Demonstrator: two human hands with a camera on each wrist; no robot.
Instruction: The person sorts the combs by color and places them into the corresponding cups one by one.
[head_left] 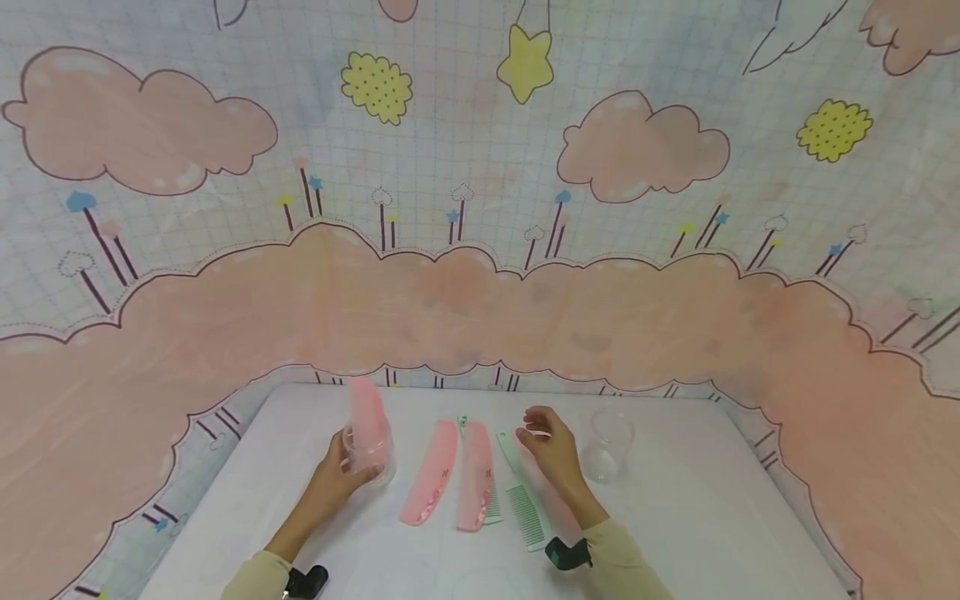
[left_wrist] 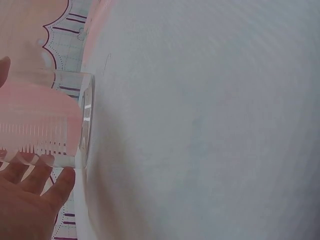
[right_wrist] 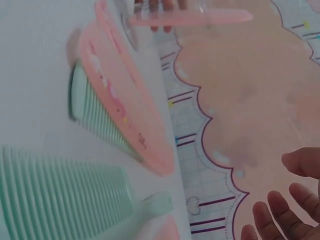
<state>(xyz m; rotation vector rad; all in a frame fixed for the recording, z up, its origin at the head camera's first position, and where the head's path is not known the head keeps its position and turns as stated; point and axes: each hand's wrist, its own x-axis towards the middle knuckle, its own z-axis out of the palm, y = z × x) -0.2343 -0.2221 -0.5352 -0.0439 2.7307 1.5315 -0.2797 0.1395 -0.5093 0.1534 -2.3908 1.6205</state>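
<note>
My left hand (head_left: 341, 471) grips a clear plastic cup (head_left: 384, 468) from its left side. Inside the cup a pink comb (head_left: 367, 417) stands upright, its top rising above the rim. The left wrist view shows the comb's teeth (left_wrist: 35, 132) through the clear wall. Over the table, my right hand (head_left: 551, 446) holds nothing, its fingers loosely bent. Close by lies a green comb (head_left: 527, 508) with a handle. Two pink combs (head_left: 431, 475) lie between the hands, and another green comb (right_wrist: 102, 117) is partly hidden under one of them. Something pink shows beneath my right forearm.
A second clear cup (head_left: 609, 446) stands to the right of my right hand. The white table (head_left: 712, 500) ends at a patterned cloth backdrop (head_left: 480, 317) of clouds and stars. Dark wrist cameras (head_left: 567, 553) sit on both wrists.
</note>
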